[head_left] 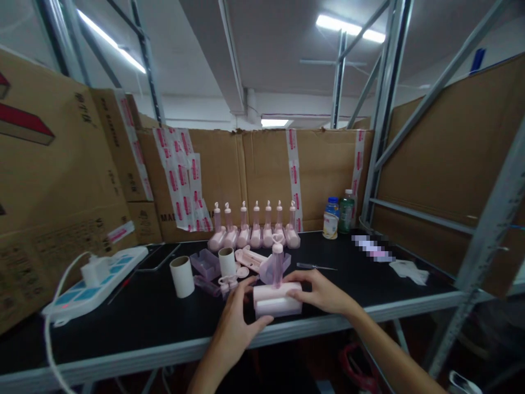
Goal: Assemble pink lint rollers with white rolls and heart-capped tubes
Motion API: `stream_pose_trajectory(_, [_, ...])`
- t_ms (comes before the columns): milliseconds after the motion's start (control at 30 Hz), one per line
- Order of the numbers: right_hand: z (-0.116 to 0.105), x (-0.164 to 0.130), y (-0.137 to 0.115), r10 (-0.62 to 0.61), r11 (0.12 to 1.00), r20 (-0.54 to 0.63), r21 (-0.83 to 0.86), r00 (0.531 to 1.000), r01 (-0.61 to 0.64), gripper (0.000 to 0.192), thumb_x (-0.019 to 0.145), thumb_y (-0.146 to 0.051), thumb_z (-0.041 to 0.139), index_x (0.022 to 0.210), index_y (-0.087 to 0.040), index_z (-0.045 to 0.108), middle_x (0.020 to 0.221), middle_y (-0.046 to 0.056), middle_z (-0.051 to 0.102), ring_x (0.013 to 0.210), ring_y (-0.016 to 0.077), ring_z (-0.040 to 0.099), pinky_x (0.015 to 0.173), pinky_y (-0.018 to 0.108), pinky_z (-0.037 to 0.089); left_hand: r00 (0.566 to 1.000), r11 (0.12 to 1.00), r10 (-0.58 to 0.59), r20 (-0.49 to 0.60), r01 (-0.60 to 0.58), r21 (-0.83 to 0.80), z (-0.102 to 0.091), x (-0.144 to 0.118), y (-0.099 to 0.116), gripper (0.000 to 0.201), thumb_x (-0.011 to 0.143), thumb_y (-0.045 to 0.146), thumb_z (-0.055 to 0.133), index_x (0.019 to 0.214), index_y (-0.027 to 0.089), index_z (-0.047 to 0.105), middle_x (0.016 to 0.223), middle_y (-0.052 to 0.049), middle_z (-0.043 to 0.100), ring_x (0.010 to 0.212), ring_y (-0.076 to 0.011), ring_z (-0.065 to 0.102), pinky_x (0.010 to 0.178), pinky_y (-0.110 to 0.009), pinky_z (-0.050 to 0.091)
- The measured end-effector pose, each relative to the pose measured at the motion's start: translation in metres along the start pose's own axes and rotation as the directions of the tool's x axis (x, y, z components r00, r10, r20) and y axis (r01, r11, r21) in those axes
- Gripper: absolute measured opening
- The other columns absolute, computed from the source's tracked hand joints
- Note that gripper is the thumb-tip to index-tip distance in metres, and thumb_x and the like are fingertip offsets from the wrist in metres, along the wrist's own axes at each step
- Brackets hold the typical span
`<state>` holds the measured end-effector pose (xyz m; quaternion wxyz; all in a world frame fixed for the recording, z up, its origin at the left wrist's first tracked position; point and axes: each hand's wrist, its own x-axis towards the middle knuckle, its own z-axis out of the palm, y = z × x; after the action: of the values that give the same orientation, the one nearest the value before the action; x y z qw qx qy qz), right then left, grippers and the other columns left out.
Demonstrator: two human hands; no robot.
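A pink lint roller (pixel 276 300) with a white paper roll in its clear cover stands at the table's front edge, its handle pointing up. My left hand (pixel 237 317) curves loosely around its left end, thumb in front below the roll. From the right, my right hand (pixel 315 291) grips the pink top with fingers and thumb. Just behind lie loose parts: a white paper roll (pixel 227 262), a pale pink handle piece (pixel 251 258), and translucent purple covers (pixel 205 264). Another white paper roll (pixel 182 277) stands upright further left.
Several similar lint rollers (pixel 256 235) stand in a row along the cardboard back wall (pixel 262 164). A white power strip (pixel 98 282) and a dark phone-like device (pixel 158 257) are at left. A screwdriver (pixel 315 267), a blue-capped bottle (pixel 330 219) and white tissue (pixel 409 271) lie at right.
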<state>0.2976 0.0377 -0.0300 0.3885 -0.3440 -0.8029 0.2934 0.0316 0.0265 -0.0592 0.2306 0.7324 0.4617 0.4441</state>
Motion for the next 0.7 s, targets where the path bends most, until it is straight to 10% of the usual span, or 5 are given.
stream_pose_trajectory(533, [0.026, 0.004, 0.003, -0.122, 0.989, -0.137, 0.066, 0.983, 0.132, 0.029, 0.098, -0.039, 0.065, 0.119, -0.021, 0.073, 0.119, 0.008, 0.073, 0.111, 0.0241, 0.066, 0.101, 0.035, 0.049, 0.992, 0.982, -0.111, 0.061, 0.119, -0.144, -0.006, 0.01, -0.006, 0.057, 0.068, 0.028, 0.083, 0.12, 0.018, 0.063, 0.117, -0.013, 0.074, 0.107, -0.0322, 0.07, 0.094, -0.044, 0.054])
stream_pose_trajectory(700, [0.027, 0.0, 0.011, -0.094, 0.993, -0.37, 0.033, 0.924, 0.115, 0.028, 0.097, -0.04, 0.065, 0.116, -0.021, 0.072, 0.112, 0.006, 0.074, 0.103, 0.0233, 0.069, 0.092, 0.031, 0.053, 0.99, 0.993, -0.103, 0.092, 0.108, -0.054, -0.006, 0.011, -0.001, 0.047, 0.071, 0.03, 0.079, 0.114, 0.018, 0.066, 0.114, -0.01, 0.075, 0.1, -0.0288, 0.069, 0.091, -0.041, 0.052])
